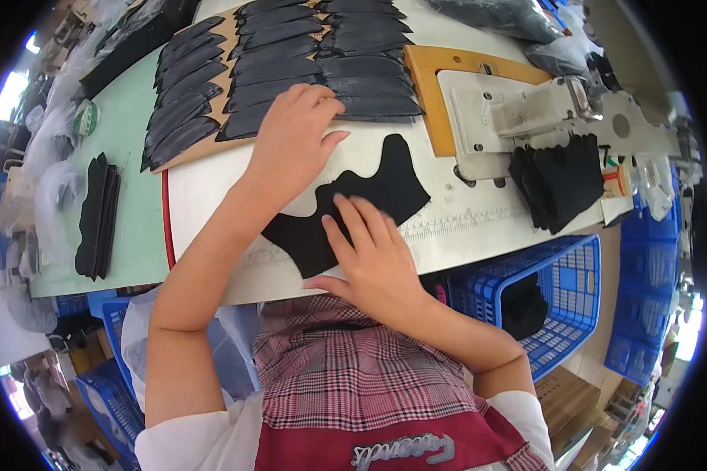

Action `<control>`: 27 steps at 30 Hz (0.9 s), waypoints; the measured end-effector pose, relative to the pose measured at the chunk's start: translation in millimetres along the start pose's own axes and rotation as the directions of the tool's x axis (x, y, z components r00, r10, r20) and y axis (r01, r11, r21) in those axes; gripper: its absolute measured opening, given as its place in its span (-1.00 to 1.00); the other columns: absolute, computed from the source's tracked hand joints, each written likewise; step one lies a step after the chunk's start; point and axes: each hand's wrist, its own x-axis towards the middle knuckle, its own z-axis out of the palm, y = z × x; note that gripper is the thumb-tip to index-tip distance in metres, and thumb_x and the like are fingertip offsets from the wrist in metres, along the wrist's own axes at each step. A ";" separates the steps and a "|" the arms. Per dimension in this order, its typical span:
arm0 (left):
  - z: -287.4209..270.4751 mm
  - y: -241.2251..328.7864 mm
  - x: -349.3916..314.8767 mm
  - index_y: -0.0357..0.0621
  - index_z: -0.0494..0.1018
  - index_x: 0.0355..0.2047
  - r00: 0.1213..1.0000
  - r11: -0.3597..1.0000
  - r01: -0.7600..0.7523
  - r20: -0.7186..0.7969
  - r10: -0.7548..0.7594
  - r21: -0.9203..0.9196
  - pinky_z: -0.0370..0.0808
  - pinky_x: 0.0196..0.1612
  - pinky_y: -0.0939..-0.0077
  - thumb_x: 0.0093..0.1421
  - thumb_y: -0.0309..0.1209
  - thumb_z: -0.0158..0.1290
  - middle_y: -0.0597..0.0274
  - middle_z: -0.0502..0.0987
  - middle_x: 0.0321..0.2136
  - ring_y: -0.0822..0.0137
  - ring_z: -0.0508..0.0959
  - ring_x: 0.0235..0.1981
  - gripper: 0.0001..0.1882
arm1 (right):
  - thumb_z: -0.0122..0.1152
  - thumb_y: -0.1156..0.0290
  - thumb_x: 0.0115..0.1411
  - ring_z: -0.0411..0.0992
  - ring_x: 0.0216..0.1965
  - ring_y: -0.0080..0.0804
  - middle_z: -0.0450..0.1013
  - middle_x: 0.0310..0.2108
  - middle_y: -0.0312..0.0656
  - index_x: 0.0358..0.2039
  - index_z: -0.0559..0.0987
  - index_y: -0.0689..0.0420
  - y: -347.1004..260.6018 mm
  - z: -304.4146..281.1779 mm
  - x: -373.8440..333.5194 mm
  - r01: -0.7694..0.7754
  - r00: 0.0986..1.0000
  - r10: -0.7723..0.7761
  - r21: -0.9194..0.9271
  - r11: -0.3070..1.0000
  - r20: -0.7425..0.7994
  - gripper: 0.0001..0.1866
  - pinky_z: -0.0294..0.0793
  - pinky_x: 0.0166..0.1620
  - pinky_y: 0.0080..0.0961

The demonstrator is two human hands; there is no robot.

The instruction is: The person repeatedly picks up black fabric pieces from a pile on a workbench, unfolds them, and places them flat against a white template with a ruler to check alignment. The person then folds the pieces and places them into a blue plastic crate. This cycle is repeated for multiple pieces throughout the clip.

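A black cut fabric piece (361, 202) with a wavy upper edge lies flat on the white table in front of me. My right hand (377, 263) rests on it, fingers spread and thumb apart near the table's front edge. Farther back, my left hand (298, 129) is over the near edge of the rows of dark, curved, glossy pieces (271, 71). Its fingers are bent and its thumb stands away from them; no held thing shows. Those pieces overlap in columns on a brown board (229, 39).
A white sewing machine (526, 114) on a yellow wooden frame (432, 102) stands right, with black fabric pieces (558, 180) beside it. A black stack (98, 216) lies on the green surface (133, 243) at left. A blue basket (562, 290) sits below the table's right edge.
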 end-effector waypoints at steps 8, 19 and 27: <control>-50.8 -45.3 -41.6 -0.25 0.53 -0.33 0.903 0.892 0.428 -0.108 -0.416 0.143 0.47 -0.11 0.35 0.07 -0.47 0.22 0.15 0.58 -0.31 0.11 0.56 -0.19 -0.84 | 0.29 -0.11 0.01 0.24 0.21 0.02 0.25 0.26 0.00 0.16 0.44 0.16 39.5 -6.3 -16.9 0.030 0.998 -0.025 -0.089 0.996 0.057 -0.20 0.30 0.16 -0.14; -0.4 -21.3 -0.1 -0.26 0.49 -0.34 0.995 0.984 -0.001 0.094 -0.016 0.176 0.51 -0.21 0.34 0.09 -0.53 0.17 0.21 0.48 -0.31 0.18 0.52 -0.24 -0.88 | 0.40 0.22 0.03 0.40 -0.04 -0.09 0.44 -0.02 -0.04 -0.17 0.58 0.30 61.9 -19.6 4.2 -0.008 0.977 0.006 -0.008 1.000 -0.212 -0.55 0.40 -0.04 -0.24; 6.0 -34.2 4.2 -0.27 0.49 -0.39 0.982 0.960 -0.090 0.185 0.040 0.266 0.53 -0.26 0.37 0.09 -0.54 0.14 0.23 0.49 -0.37 0.20 0.54 -0.30 -0.92 | 0.38 0.35 0.05 0.43 -0.08 -0.10 0.46 -0.06 -0.05 -0.24 0.58 0.29 71.7 -16.2 22.5 0.002 0.964 0.001 0.011 1.000 -0.265 -0.67 0.43 -0.05 -0.27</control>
